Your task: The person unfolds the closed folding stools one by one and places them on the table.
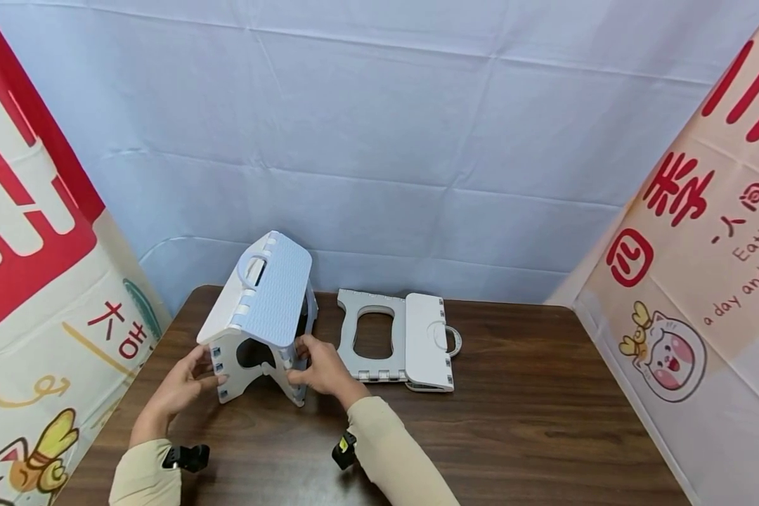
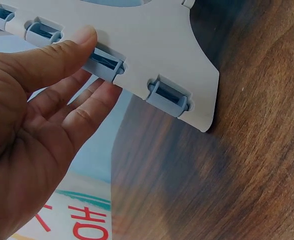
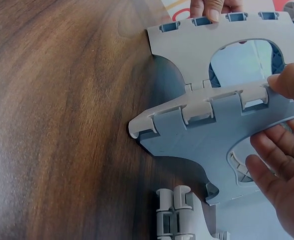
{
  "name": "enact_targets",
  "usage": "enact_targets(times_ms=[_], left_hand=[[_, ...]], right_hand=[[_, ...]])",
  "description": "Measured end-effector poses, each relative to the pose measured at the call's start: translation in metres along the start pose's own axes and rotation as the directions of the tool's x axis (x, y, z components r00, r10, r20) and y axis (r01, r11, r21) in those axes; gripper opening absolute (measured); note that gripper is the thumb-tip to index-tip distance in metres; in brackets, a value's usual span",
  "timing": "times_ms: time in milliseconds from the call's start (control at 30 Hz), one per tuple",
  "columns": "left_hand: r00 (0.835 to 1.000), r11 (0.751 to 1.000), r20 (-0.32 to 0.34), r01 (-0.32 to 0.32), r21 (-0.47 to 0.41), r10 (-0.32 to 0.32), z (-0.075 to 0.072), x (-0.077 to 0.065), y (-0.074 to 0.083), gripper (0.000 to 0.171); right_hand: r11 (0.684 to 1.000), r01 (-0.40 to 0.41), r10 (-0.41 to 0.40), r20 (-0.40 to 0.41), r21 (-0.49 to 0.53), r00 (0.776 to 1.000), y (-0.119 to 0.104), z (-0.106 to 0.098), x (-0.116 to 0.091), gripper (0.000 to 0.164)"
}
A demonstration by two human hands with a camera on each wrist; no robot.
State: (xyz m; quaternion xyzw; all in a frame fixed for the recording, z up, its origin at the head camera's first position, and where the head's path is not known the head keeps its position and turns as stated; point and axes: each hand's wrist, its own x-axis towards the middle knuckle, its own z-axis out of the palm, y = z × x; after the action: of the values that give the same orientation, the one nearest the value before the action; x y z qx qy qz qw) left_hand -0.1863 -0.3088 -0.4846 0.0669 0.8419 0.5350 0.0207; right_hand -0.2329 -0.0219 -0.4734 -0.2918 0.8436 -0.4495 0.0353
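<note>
A white and pale blue folding stool (image 1: 284, 288) stands partly unfolded on the left of the table, its two top panels sloping down from a ridge like a roof. My left hand (image 1: 180, 383) pinches the hinged left edge of its near end panel, thumb on the white face and fingers behind the edge. On the other side, my right hand (image 1: 325, 367) holds the hinged right leg edge. In the right wrist view, the thumb presses that hinge while the fingers lie by the blue side panel (image 3: 187, 135). The near end panel bends inward at its middle hinge.
A second folding stool (image 1: 426, 330), white and grey, lies flat to the right with its loop handle pointing right. Both are on a dark wooden table (image 1: 531, 393). A pale cloth (image 1: 379, 140) hangs behind, and printed banners (image 1: 670, 316) flank the sides.
</note>
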Motion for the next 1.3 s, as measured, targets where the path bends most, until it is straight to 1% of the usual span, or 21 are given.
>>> enact_targets(times_ms=[167,367,500,733,1067,1200,1300], left_hand=[[1.0,1.0,0.007,0.001,-0.01,-0.001,-0.001,0.001,-0.003,0.056],[0.999,0.999,0.015,-0.029,-0.017,0.029,-0.002,0.002,-0.006,0.056],[0.999,0.999,0.015,-0.036,-0.011,0.037,-0.003,0.003,-0.005,0.056],[0.999,0.999,0.011,-0.048,0.007,0.048,-0.003,0.003,-0.004,0.056],[0.999,0.999,-0.004,-0.033,0.012,0.033,0.0,0.002,-0.003,0.053],[0.999,0.999,-0.012,-0.03,0.031,0.03,0.002,0.001,0.001,0.052],[1.0,0.998,-0.021,0.001,0.061,0.0,0.001,-0.002,0.007,0.054]], right_hand=[[1.0,-0.009,0.009,0.008,0.003,1.0,0.0,0.0,0.0,0.039],[1.0,-0.02,0.02,0.009,-0.002,1.0,-0.001,0.0,0.001,0.039],[1.0,-0.028,0.028,0.012,0.003,1.0,0.0,0.0,0.0,0.039],[1.0,-0.019,0.019,0.01,-0.002,1.0,0.0,0.0,0.0,0.04],[1.0,-0.013,0.013,0.011,0.0,1.0,0.0,-0.001,-0.002,0.04],[1.0,-0.016,0.016,0.008,-0.007,1.0,-0.002,-0.001,-0.003,0.04],[1.0,-0.006,0.006,0.013,-0.015,1.0,-0.005,-0.002,-0.005,0.042]])
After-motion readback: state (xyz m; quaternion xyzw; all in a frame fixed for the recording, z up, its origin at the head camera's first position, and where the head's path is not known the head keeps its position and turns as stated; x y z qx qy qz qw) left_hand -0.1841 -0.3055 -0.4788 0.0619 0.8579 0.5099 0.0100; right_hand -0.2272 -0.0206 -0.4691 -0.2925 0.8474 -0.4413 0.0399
